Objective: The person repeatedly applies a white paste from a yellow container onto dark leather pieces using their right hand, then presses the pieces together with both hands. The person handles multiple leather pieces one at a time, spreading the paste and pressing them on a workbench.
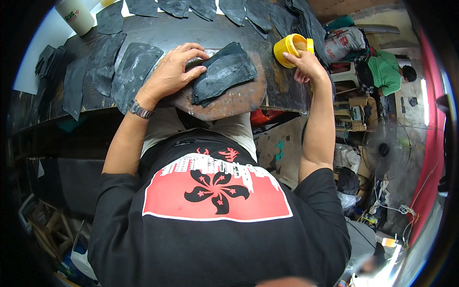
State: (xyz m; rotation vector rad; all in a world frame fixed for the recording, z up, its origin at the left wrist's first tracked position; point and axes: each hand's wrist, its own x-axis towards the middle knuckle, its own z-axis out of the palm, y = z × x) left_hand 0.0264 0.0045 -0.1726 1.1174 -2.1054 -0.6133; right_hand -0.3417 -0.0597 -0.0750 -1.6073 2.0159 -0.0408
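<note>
A stack of black, leather-like pieces (pixel 224 71) lies on a worn brown board (pixel 239 99) at the near edge of the table. Against the stack's left edge rests my left hand (pixel 177 71), thumb and fingers apart, fingertips touching the pieces. My right hand (pixel 308 67) is at the mouth of a yellow plastic jar (pixel 283 50), its fingers closed together at the rim. Whatever they pinch is hidden by the hand and jar. Something tan shows inside the jar's opening.
Flat black pieces (pixel 136 64) lie spread to the left and along the table's far side. A white cylindrical container (pixel 76 18) stands at the far left. On the right are a fan (pixel 384 149), cluttered shelves and a person in a green top (pixel 386 71).
</note>
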